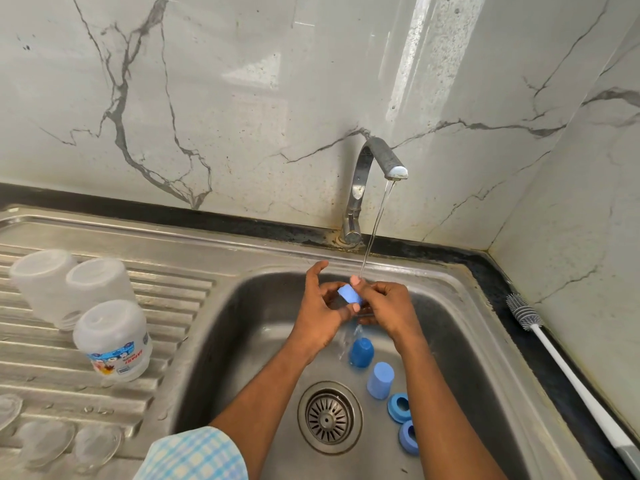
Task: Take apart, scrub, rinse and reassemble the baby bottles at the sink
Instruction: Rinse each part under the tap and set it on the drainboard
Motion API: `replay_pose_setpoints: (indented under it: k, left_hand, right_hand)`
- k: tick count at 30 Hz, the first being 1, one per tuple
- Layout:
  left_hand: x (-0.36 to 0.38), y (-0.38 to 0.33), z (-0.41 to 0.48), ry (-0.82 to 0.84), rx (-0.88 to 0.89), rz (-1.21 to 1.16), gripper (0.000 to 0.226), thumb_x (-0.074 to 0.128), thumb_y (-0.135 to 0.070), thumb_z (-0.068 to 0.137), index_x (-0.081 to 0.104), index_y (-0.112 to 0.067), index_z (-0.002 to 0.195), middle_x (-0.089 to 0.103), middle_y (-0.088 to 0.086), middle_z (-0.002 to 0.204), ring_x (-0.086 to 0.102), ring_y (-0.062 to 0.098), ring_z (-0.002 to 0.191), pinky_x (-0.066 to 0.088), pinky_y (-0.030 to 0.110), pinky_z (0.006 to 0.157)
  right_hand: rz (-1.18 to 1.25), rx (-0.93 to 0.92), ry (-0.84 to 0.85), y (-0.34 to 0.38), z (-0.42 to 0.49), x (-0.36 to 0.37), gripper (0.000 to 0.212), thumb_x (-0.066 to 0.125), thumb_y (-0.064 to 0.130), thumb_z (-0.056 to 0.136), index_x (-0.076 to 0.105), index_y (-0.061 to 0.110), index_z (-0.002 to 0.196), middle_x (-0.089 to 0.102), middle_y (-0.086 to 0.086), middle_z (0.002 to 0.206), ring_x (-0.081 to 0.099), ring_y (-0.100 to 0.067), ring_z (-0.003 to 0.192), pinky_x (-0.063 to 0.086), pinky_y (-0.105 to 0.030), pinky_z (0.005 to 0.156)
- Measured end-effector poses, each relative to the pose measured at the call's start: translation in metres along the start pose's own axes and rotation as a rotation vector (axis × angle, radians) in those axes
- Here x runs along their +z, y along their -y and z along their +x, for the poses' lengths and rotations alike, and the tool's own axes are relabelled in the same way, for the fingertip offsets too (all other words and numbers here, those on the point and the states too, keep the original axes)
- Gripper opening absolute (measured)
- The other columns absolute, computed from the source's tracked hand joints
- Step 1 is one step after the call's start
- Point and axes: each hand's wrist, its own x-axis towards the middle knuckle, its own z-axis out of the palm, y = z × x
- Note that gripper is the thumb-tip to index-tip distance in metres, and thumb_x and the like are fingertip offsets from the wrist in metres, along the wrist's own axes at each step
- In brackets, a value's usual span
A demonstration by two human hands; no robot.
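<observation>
One light blue plastic cap (pixel 349 295) is held between both hands over the back of the steel sink basin (pixel 467 341), where the thin stream of water (pixel 374 230) from the curved chrome tap (pixel 360 181) comes down. The left hand (pixel 320 313) reaches in from the lower left, forearm slanting up across the basin. Its thumb presses the cap's near side, its middle fingers curl round the far side, and its index finger sticks up free. The right hand (pixel 389 306) comes in from the lower right, back upward, fingers curled over the cap's right end and thumb tip on top under the stream. Both sets of fingers are clamped on the cap.

Water spills from below the hands onto a dark blue plastic cap (pixel 361 351) standing on the basin floor. Just beside it stands another pale blue cap (pixel 380 380), then two blue screw rings (pixel 400 407) lying near the right wall, right of the round drain strainer (pixel 330 417).

On the ribbed steel drainboard (pixel 166 306) left of the basin, three clear plastic bottles (pixel 114 341) stand upside down, close together; the nearest bears a printed cartoon label. Closer in lie clear silicone teats (pixel 45 441). A checked blue and white sleeve (pixel 197 455) shows at the lower edge. On the black table (pixel 491 278) right of the sink, along the marble-look wall (pixel 242 98), lies a white-handled bottle brush with grey bristles (pixel 561 361).
</observation>
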Motion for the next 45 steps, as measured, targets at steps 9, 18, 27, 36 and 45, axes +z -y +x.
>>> replay_pose_setpoints:
  k: [9,18,27,36,45]
  left_hand:
    - [0.007,0.000,-0.004,-0.006,0.117,0.185,0.096,0.077,0.000,0.078,0.022,-0.037,0.148,0.063,-0.002,0.111,0.066,0.008,0.097,0.057,0.021,0.082]
    - [0.004,-0.003,-0.004,-0.093,0.088,0.253,0.065,0.075,-0.018,0.086,0.038,-0.033,0.137,0.062,-0.011,0.103,0.063,0.001,0.096,0.050,0.010,0.076]
    - [0.002,-0.026,-0.013,0.106,-0.444,-0.051,0.039,0.042,-0.033,0.106,0.068,-0.005,0.112,0.075,0.012,0.091,0.073,0.023,0.087,0.058,0.032,0.077]
    - [-0.017,-0.070,-0.062,0.049,-0.274,0.405,0.034,0.046,-0.042,0.102,0.065,-0.015,0.112,0.072,0.006,0.105,0.069,0.023,0.095,0.056,0.037,0.083]
    - [-0.037,-0.084,-0.119,-0.010,0.174,0.833,0.036,0.059,-0.027,0.096,0.056,-0.024,0.132,0.067,-0.006,0.115,0.064,0.012,0.103,0.051,0.032,0.090]
  right_hand:
    - [-0.145,0.060,0.126,0.010,-0.009,0.007,0.023,0.034,0.018,0.107,0.056,0.020,0.116,0.068,-0.008,0.090,0.073,-0.021,0.070,0.058,-0.026,0.054]
    - [0.067,0.170,0.167,0.011,-0.009,-0.006,0.032,0.038,0.009,0.102,0.064,0.007,0.121,0.073,-0.020,0.085,0.074,-0.029,0.076,0.062,-0.040,0.074]
    - [-0.287,-0.173,0.101,0.014,-0.034,-0.003,0.047,0.077,0.016,0.082,0.065,0.021,0.127,0.065,0.001,0.114,0.065,-0.013,0.101,0.056,-0.031,0.090]
    - [-0.379,-0.124,-0.093,0.051,-0.089,-0.016,0.059,0.079,0.026,0.082,0.054,0.014,0.134,0.064,-0.004,0.125,0.059,-0.014,0.107,0.042,-0.022,0.087]
    - [-0.348,-0.219,-0.241,0.042,-0.133,-0.014,0.016,0.076,0.031,0.083,0.068,0.018,0.088,0.069,-0.005,0.088,0.066,-0.017,0.082,0.056,-0.039,0.082]
